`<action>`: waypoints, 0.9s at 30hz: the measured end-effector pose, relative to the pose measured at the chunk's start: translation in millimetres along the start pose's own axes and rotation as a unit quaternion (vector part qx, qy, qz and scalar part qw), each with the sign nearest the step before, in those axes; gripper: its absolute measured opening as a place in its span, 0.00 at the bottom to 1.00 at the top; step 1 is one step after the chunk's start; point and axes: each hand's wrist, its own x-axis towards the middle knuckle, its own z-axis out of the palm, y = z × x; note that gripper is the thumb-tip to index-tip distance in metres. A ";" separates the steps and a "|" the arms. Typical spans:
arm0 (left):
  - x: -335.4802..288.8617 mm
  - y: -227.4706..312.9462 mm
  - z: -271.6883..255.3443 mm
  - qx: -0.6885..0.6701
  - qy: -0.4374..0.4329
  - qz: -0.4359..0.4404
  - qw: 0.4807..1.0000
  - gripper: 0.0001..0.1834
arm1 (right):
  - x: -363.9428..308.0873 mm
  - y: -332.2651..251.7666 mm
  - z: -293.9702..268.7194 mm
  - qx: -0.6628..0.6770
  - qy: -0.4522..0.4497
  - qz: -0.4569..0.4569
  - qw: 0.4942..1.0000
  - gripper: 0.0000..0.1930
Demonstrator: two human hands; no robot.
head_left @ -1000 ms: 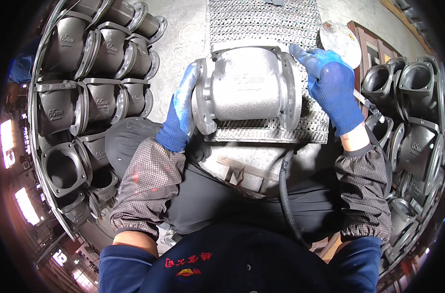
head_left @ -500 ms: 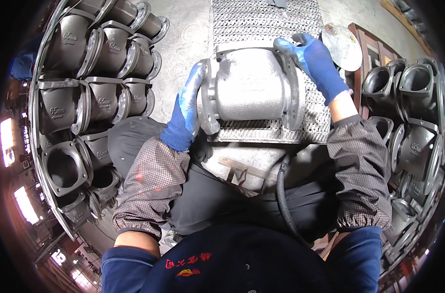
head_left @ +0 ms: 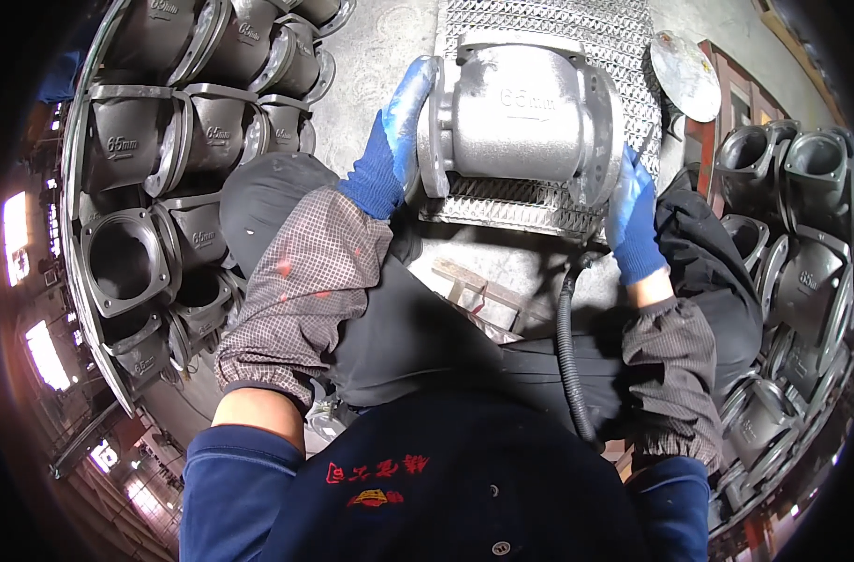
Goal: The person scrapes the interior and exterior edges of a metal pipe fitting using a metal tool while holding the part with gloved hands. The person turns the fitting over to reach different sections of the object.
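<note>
A grey cast-metal valve body (head_left: pixel 521 117) with a round flange at each end and a flat flange on its far side lies sideways in front of me. Under it is a metal mesh mat (head_left: pixel 502 208). My left hand (head_left: pixel 396 131), in a blue coated glove, presses along the left end flange, its fingers pointing away from me. Against the right end flange is my right hand (head_left: pixel 636 214), gloved the same way; its fingers are partly hidden behind the rim. The casting is held between both hands.
Similar grey valve bodies (head_left: pixel 123 140) are stacked at the left, and more (head_left: pixel 806 272) stand at the right. A stained round disc (head_left: pixel 686 77) lies beside the mat at the far right. A black corrugated hose (head_left: pixel 567 351) runs between my legs.
My right hand has come from the far right corner of the valve body down to its right end flange. My left hand stays on the left flange. The whole view has shifted.
</note>
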 end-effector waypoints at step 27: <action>-1.3 44.0 9.4 -0.107 -0.127 0.109 0.980 0.18 | 47.6 -46.9 6.1 0.247 -0.195 -0.054 0.948 0.28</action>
